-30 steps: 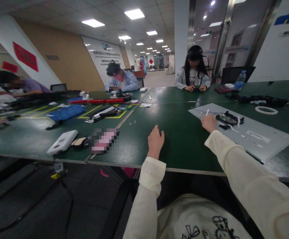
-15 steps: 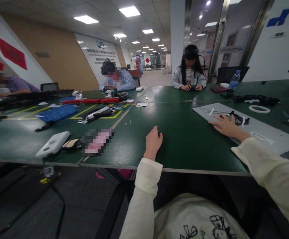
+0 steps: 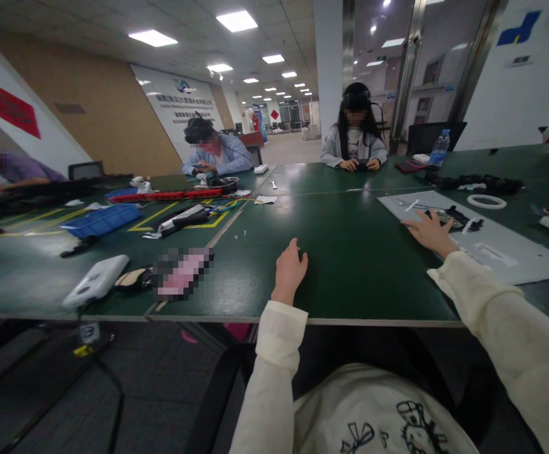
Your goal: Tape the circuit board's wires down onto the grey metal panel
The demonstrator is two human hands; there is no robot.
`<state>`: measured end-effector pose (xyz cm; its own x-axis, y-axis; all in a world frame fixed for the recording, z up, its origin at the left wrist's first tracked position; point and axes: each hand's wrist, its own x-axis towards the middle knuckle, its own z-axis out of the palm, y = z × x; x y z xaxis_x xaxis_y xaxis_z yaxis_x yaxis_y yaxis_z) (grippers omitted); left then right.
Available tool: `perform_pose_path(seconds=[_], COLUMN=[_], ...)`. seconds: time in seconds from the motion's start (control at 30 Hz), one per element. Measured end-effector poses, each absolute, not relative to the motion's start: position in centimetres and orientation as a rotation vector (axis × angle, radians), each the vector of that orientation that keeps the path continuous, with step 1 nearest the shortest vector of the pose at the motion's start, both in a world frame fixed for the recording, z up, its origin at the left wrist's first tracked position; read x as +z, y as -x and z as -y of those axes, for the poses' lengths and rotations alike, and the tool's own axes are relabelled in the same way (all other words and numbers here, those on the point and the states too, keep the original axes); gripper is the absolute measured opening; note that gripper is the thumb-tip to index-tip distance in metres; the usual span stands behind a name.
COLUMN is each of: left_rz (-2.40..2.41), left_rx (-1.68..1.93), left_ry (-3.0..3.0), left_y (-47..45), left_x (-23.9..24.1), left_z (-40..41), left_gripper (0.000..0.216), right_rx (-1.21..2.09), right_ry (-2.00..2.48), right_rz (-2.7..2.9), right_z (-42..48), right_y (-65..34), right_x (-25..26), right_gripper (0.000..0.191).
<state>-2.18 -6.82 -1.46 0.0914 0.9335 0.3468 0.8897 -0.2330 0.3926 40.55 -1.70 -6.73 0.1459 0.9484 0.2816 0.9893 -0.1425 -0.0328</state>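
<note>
My right hand (image 3: 428,233) is open, with spread fingers, on the left part of a light grey board (image 3: 515,272) on the table. Close to its fingertips, a small black assembly with bare parts (image 3: 466,222) and white strips lies on the board; its exact kind is not clear. The palm covers part of the board. My left hand (image 3: 291,272) rests on the green table (image 3: 340,252), left of the board. Its fingers are loosely bent, thumb apart, and no object shows in it.
A white ring (image 3: 486,201) and black gear (image 3: 479,182) lie beyond the board. On the left are a pink-backed phone (image 3: 183,272), a white device (image 3: 95,280) and a blue tray (image 3: 103,221). A water bottle (image 3: 439,149) stands near a person (image 3: 355,135) seated opposite.
The grey board and the parts on it have slid slightly right and away, with my right hand moving along. My left hand stays in place. The view has turned a little to the right.
</note>
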Motion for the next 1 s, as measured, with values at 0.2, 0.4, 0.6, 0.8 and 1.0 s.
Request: perform_pose_path(seconds=[0.2,0.4,0.6,0.8,1.0], left_rz=[-1.884,-1.892,-1.889,-1.889,-1.888], left_rx=[0.804,0.788,0.773,0.778,0.762], left_ry=[-2.24,-2.242,-2.244,-2.264,-2.271], left_y=[2.2,2.1,1.9,1.9,1.8], left_x=[-1.2,-1.3,-1.2,-1.4,-1.2], left_z=[7.3,7.3,7.4,7.5,7.6], left_gripper=[0.048,0.048,0.047,0.047,0.047], right_rx=[-0.221,-0.17,-0.201,-0.177,-0.255], right_ry=[2.265,2.239,2.165,2.183,2.113], right_rz=[1.774,1.77,1.778,1.711,1.353], right_z=[0.4,-0.2,0.0,-0.2,0.6], right_y=[-42.7,-45.5,-46.9,-47.8,-48.2], right_x=[-7.7,-8.6,-8.8,-9.1,-8.4], right_gripper=[0.046,0.046,0.043,0.043,0.052])
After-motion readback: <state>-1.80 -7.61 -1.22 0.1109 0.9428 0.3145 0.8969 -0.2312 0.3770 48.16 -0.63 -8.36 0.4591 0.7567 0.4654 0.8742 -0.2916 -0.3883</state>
